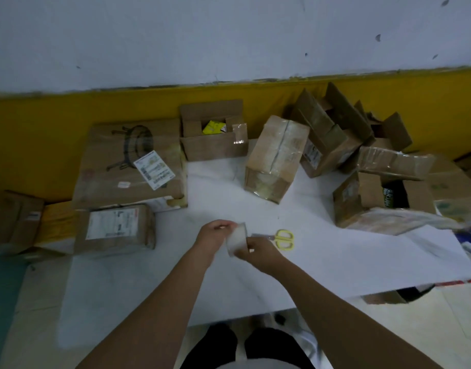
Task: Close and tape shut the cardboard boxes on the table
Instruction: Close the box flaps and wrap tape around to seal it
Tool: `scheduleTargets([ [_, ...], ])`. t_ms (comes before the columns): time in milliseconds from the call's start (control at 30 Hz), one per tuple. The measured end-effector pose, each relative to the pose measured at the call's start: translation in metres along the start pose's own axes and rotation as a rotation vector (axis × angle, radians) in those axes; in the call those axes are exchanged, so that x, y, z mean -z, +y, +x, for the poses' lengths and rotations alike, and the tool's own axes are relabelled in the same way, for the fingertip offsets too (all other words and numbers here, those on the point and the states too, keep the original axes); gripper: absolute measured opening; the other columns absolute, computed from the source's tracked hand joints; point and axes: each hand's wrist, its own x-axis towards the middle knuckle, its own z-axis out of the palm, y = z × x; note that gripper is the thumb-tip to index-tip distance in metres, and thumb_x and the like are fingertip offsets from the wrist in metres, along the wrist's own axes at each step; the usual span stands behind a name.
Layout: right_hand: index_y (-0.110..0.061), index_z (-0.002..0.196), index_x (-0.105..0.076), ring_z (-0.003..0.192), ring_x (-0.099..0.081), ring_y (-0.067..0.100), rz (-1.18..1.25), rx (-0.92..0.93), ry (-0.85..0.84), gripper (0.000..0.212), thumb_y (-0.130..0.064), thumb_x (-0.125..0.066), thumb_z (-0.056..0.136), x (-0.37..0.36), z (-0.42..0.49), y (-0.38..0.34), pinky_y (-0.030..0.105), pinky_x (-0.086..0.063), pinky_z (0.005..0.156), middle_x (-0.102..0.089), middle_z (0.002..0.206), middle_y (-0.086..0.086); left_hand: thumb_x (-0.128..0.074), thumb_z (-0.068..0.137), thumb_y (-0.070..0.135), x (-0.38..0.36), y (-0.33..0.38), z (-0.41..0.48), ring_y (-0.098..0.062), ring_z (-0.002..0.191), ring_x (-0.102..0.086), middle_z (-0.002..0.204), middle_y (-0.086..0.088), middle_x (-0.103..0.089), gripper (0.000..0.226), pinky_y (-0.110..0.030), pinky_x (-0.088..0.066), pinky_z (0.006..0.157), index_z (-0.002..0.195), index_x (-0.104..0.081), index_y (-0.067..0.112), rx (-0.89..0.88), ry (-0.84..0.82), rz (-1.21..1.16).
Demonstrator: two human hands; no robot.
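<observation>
Both my hands hold a roll of clear tape (237, 238) above the white table (348, 262). My left hand (214, 237) grips the roll's left side and my right hand (258, 253) pinches its lower right edge. An open cardboard box (213, 134) with a yellow item inside stands at the back. A taped box (275, 158) lies tilted right of it. Another open box (375, 203) with a dark item sits at the right. A sealed labelled box (117, 227) lies at the left.
Yellow-handled scissors (282, 238) lie just right of my hands. A large flat box (130, 163) with a label fills the back left. Several open boxes (333, 131) pile at the back right by the yellow wall. More boxes (16, 219) sit far left.
</observation>
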Motion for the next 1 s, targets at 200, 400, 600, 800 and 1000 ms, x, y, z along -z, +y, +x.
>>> scheduleTargets([
  [200,-0.009,0.086,-0.071,0.072,-0.052,0.012,0.053,0.036,-0.042,0.026,-0.033,-0.066,0.090,-0.035,-0.044,0.008,0.028,-0.037,0.065,-0.068,0.083,0.012,-0.070,0.090,0.018,0.018,-0.042,-0.040,-0.018,0.094,-0.063,0.099,-0.006,-0.072,0.014,-0.023,-0.047,0.076,0.098,-0.074,0.007,-0.090,0.095,0.105],
  [400,-0.015,0.062,-0.047,0.055,-0.041,0.011,-0.063,0.070,-0.049,0.043,-0.040,-0.059,0.094,-0.078,-0.102,0.037,0.028,-0.028,0.055,-0.042,0.057,-0.004,-0.072,0.086,0.012,0.011,-0.105,-0.089,-0.011,0.078,-0.058,0.083,0.000,-0.064,0.007,-0.021,-0.043,0.072,0.083,-0.072,0.005,-0.207,0.256,0.252],
  [600,-0.009,0.067,-0.057,0.059,-0.051,0.017,-0.118,-0.138,-0.099,0.049,-0.051,-0.056,0.093,-0.098,-0.130,0.079,0.029,-0.037,0.057,-0.053,0.062,0.002,-0.067,0.088,0.003,-0.010,-0.162,-0.112,-0.005,0.074,-0.060,0.081,0.003,-0.065,0.007,-0.019,-0.049,0.074,0.086,-0.073,-0.001,-0.253,0.265,0.217],
  [800,-0.005,0.083,-0.061,0.069,-0.063,0.021,0.002,-0.326,-0.047,0.045,-0.049,-0.064,0.089,-0.124,-0.097,0.110,0.033,-0.055,0.071,-0.060,0.071,0.005,-0.074,0.085,0.021,-0.019,-0.204,-0.071,-0.020,0.102,-0.056,0.103,-0.003,-0.058,0.016,-0.029,-0.045,0.094,0.085,-0.076,0.005,-0.259,0.301,0.338],
  [1000,-0.003,0.091,-0.066,0.067,-0.057,0.024,-0.056,-0.340,0.114,0.051,-0.050,-0.048,0.098,-0.142,-0.064,0.122,0.027,-0.044,0.067,-0.067,0.087,0.013,-0.078,0.078,0.042,-0.011,-0.204,-0.022,-0.015,0.115,-0.051,0.118,0.010,-0.053,0.013,-0.037,-0.042,0.101,0.081,-0.076,0.031,-0.299,0.356,0.525],
])
